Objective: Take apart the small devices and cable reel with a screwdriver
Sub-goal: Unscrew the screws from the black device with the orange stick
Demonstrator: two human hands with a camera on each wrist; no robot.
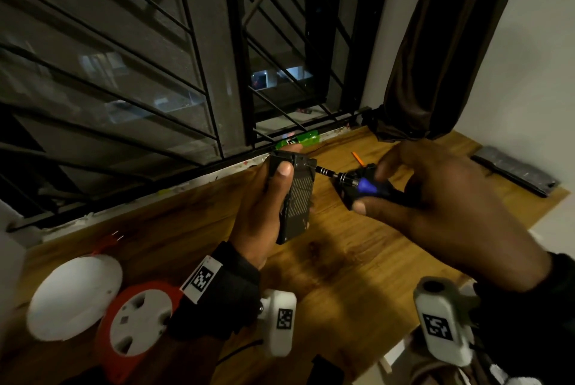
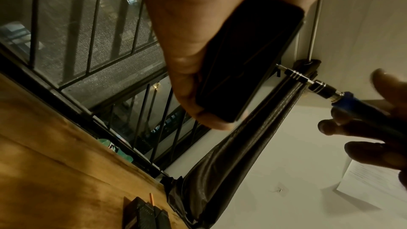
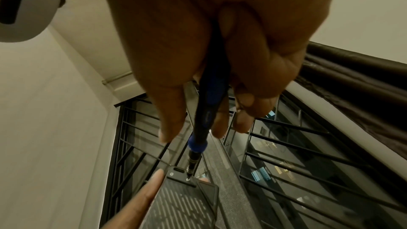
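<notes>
Table far edge: the table (image 1: 326, 266) runs along the window grille (image 1: 140, 57); a bottle (image 1: 298, 141) lies against it.
Table far right corner: flat case (image 1: 513, 171) below the curtain (image 1: 441, 51).
Table near left corner: cable reel (image 1: 137, 322), a round cover (image 1: 74, 296) touching its left.
Above table middle: small device (image 1: 295, 198), screwdriver (image 1: 354, 180) at its right.

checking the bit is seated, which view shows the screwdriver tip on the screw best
Right wrist view: it looks down the screwdriver onto the black device, tip on a screw. Head view shows the shaft side-on, tip unclear; left wrist view has the device hiding the tip.
</notes>
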